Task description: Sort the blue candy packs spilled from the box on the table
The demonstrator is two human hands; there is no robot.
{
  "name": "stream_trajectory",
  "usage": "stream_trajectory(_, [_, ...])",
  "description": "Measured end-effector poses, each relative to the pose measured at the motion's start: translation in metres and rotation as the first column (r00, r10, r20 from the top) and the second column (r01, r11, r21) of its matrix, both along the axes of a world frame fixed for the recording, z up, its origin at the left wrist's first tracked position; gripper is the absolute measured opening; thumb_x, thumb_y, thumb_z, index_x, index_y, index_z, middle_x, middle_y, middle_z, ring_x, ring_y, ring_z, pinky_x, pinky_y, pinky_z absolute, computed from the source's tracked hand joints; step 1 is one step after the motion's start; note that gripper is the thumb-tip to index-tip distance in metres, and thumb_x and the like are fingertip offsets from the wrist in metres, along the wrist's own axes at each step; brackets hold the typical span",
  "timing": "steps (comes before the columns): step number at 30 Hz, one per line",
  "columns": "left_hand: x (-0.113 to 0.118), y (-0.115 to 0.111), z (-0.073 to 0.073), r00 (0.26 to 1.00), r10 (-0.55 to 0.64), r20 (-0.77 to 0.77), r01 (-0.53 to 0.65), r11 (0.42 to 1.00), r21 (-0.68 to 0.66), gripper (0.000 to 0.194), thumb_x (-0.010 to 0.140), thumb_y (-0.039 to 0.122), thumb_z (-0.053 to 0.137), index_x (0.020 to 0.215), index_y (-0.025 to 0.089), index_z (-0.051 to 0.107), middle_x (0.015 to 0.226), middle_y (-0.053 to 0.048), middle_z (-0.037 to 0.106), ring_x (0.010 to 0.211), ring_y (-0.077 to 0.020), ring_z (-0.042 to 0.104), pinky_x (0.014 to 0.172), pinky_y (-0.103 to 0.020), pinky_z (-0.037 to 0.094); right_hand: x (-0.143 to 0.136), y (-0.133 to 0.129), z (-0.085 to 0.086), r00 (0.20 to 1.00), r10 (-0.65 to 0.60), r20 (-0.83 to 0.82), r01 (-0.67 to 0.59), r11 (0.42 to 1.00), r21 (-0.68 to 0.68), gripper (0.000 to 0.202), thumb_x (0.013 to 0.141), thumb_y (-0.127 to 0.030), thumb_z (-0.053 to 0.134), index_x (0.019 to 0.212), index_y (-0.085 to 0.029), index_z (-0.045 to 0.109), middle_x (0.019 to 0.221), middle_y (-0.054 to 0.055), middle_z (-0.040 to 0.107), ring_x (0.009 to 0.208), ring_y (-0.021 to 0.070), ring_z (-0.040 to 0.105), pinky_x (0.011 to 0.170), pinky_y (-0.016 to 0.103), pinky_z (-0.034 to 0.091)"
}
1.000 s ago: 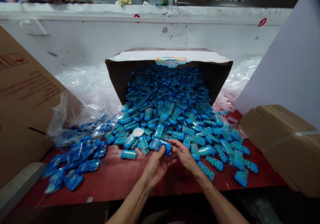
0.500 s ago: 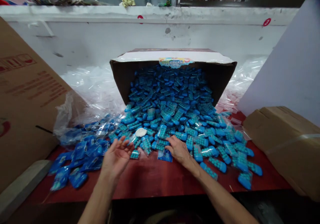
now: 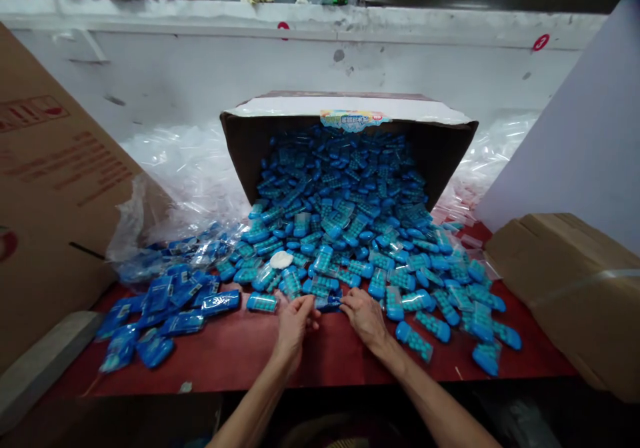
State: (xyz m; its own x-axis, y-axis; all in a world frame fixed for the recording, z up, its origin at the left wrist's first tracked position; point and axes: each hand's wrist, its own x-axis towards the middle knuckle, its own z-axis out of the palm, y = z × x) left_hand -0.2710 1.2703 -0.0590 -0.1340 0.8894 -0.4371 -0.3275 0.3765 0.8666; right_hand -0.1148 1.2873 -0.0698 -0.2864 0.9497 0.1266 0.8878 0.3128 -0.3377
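Note:
A small dark blue packet (image 3: pixel 329 303) lies between my two hands at the front of the heap. My left hand (image 3: pixel 295 328) pinches at its left end, fingers pressed together. On the packet's right end, my right hand (image 3: pixel 363 315) has thumb and fingertips closed. Small blue cases with turquoise pellets (image 3: pixel 345 221) spill out of a tipped cardboard box (image 3: pixel 450 158) towards my hands. One case (image 3: pixel 261 303) lies just left of my left hand. A round white piece (image 3: pixel 281 260) rests on the heap.
Blue packets (image 3: pixel 160 301) are piled on the left of the red table (image 3: pixel 240 348). Clear plastic wrappers (image 3: pixel 190 168) lie behind. Large cartons (image 3: pixel 55 188) stand left, and a brown carton (image 3: pixel 575 288) sits right.
My left hand has moved right and its spread fingers have closed at the packet. My right hand has shifted slightly right and down. A blue packet now lies at the right of the left pile.

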Motion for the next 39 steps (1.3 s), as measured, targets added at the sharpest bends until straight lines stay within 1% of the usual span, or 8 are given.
stream_trajectory(4, [0.01,-0.004,-0.006,0.974,-0.099,-0.206,0.085,0.994,-0.075,0.059,0.059,0.043,0.062,0.104,0.009,0.042,0.054,0.003,0.053,0.036,-0.0073,0.042,0.035,-0.019,0.031,0.007,-0.007,0.004,0.997,0.02,-0.08,-0.016,0.998,0.06,0.021,0.084,-0.025,0.044,0.095,-0.026,0.061,0.084,0.001,0.058,0.077,0.0119,0.054,0.064,0.019,0.04])
stream_trajectory(8, [0.019,0.001,-0.012,0.885,-0.124,-0.45,0.137,0.991,-0.004,0.043,0.063,0.033,0.059,0.098,0.009,0.051,0.059,0.001,0.053,0.049,-0.0098,0.048,0.047,-0.021,0.036,0.014,-0.01,-0.001,0.999,0.039,0.026,-0.04,0.997,0.061,0.022,0.085,-0.026,0.041,0.092,-0.026,0.062,0.078,0.002,0.057,0.073,0.0138,0.055,0.06,0.022,0.039])
stream_trajectory(12, [0.017,0.001,-0.015,0.654,-0.143,-0.743,0.234,0.972,0.019,0.029,0.069,0.031,0.054,0.094,0.018,0.057,0.065,0.0,0.058,0.062,-0.0134,0.053,0.057,-0.023,0.038,0.015,-0.007,-0.004,0.982,0.073,0.173,-0.084,0.995,0.052,0.02,0.084,-0.026,0.042,0.088,-0.026,0.062,0.074,0.002,0.055,0.069,0.0155,0.055,0.055,0.024,0.038])
stream_trajectory(17, [0.017,-0.008,-0.009,0.3,-0.164,-0.94,0.397,0.917,-0.034,0.019,0.075,0.031,0.046,0.088,0.027,0.061,0.083,-0.001,0.063,0.077,-0.0166,0.056,0.067,-0.027,0.037,0.016,-0.009,-0.005,0.992,0.049,0.118,-0.061,0.993,0.102,0.019,0.084,-0.026,0.041,0.092,-0.026,0.059,0.08,0.001,0.057,0.075,0.0156,0.056,0.058,0.024,0.039])
stream_trajectory(22, [0.019,-0.003,-0.016,0.136,-0.203,-0.97,0.478,0.871,-0.115,0.021,0.076,0.032,0.045,0.085,0.027,0.062,0.083,-0.002,0.06,0.072,-0.016,0.056,0.059,-0.025,0.037,0.02,-0.01,-0.008,0.986,0.104,0.131,-0.107,0.994,0.017,0.023,0.085,-0.026,0.037,0.085,-0.024,0.06,0.078,0.002,0.057,0.075,0.0153,0.056,0.06,0.024,0.039])
stream_trajectory(26, [0.02,0.001,-0.02,0.147,-0.185,-0.972,0.5,0.862,-0.088,0.02,0.077,0.027,0.044,0.085,0.023,0.061,0.084,-0.003,0.061,0.073,-0.0154,0.055,0.064,-0.025,0.037,0.014,-0.009,0.001,0.987,0.073,0.141,-0.066,0.996,-0.054,0.02,0.084,-0.026,0.04,0.085,-0.024,0.06,0.08,0.001,0.057,0.077,0.0145,0.056,0.06,0.023,0.038])
stream_trajectory(29, [0.018,0.002,-0.019,0.243,-0.156,-0.957,0.508,0.861,-0.011,0.017,0.076,0.024,0.046,0.087,0.021,0.06,0.084,-0.004,0.061,0.078,-0.0158,0.054,0.071,-0.025,0.037,0.007,-0.008,0.004,0.995,0.035,0.091,-0.031,0.998,-0.05,0.02,0.082,-0.03,0.046,0.099,-0.027,0.056,0.091,0.002,0.056,0.084,0.0147,0.054,0.061,0.022,0.038])
stream_trajectory(39, [0.011,0.005,-0.02,0.526,-0.121,-0.842,0.454,0.877,0.157,0.018,0.072,0.025,0.05,0.088,0.021,0.059,0.067,-0.002,0.058,0.066,-0.017,0.052,0.063,-0.026,0.035,0.006,-0.009,-0.003,1.0,-0.012,-0.02,0.012,1.0,0.001,0.019,0.084,-0.029,0.045,0.078,-0.024,0.063,0.079,-0.001,0.057,0.075,0.0117,0.054,0.059,0.021,0.036])
